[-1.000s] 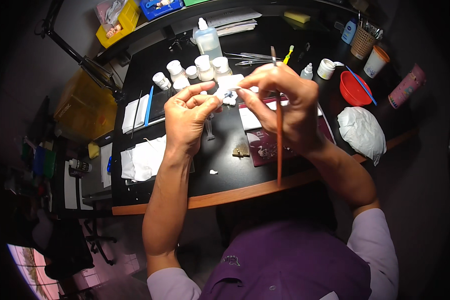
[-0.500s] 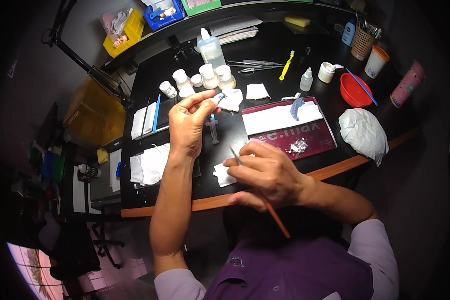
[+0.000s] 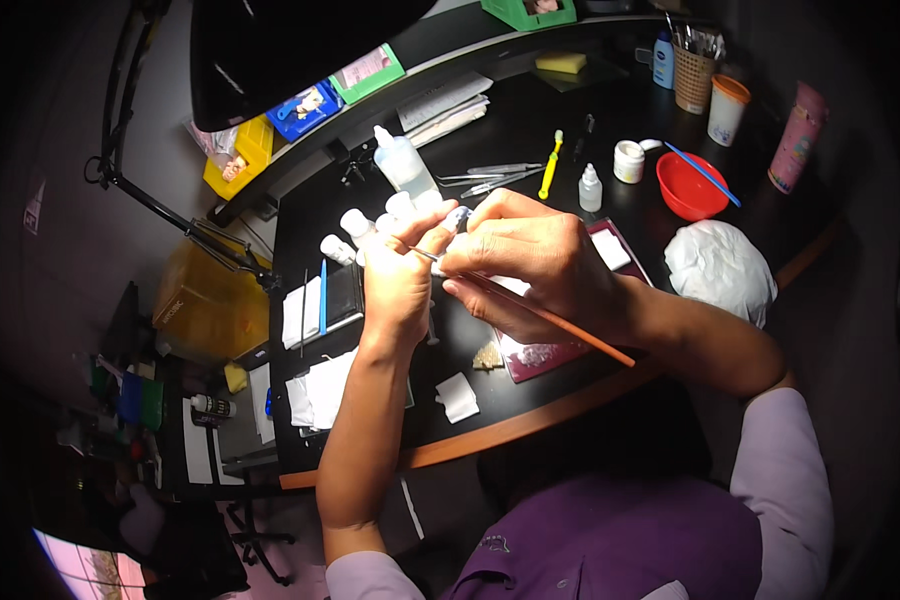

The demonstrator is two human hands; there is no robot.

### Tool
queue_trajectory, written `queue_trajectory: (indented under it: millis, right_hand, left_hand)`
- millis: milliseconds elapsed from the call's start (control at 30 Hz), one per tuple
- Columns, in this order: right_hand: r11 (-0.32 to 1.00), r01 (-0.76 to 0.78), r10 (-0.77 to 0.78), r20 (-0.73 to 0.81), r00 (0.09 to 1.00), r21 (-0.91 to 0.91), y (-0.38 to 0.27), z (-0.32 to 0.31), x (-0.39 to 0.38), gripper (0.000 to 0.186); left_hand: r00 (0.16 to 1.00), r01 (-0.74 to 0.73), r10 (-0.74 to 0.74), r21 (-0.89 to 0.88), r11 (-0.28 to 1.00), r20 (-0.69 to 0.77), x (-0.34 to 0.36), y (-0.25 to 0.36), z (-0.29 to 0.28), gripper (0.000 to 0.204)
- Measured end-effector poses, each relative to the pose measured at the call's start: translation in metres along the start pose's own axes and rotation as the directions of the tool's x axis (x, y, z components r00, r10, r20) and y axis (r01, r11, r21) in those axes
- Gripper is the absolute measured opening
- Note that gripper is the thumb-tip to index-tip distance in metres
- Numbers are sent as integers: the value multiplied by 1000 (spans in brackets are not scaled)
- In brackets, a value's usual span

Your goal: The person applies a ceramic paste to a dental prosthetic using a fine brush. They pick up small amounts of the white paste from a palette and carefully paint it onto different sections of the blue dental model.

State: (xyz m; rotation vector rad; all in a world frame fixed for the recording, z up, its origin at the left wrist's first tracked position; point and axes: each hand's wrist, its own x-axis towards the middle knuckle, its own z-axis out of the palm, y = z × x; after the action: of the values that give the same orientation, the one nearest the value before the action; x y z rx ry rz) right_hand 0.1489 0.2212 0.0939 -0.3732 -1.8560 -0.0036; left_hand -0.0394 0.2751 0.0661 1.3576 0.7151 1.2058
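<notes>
My left hand is raised over the desk, with a small blue-grey piece pinched at its fingertips. Close against it, my right hand is closed round a thin brush with an orange-brown handle. The handle slants down to the right, and the brush's thin front end reaches in between the two hands. Fingers partly cover the small piece, so I cannot tell whether the brush touches it. Below the hands lies a folded white tissue. A maroon board with white powder on it is partly hidden by my right hand.
Several white bottles stand behind my left hand, with a larger clear bottle beyond. A red bowl and a white plastic-wrapped bundle are at the right. A dark lamp head hangs over the far left. Tweezers lie at the back.
My right hand has moved up with the brush and now meets my left hand at the small piece. The view has shifted, and the lamp head has come into it.
</notes>
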Motion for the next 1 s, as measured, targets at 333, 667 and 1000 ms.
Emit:
queue_trajectory:
  millis: [333,667,1000]
  right_hand:
    - [961,-248,248,15,969,126,17,-18,-11,23]
    - [912,-381,359,149,921,154,12,-8,-27,16]
    - [966,-259,254,276,927,-19,-5,1,-16,25]
  left_hand:
    - [981,-45,62,98,994,-184,-17,-9,-3,26]
    - [990,57,-66,-73,996,-129,-38,-5,10,22]
    - [969,185,-228,-326,927,-98,-38,-10,11,22]
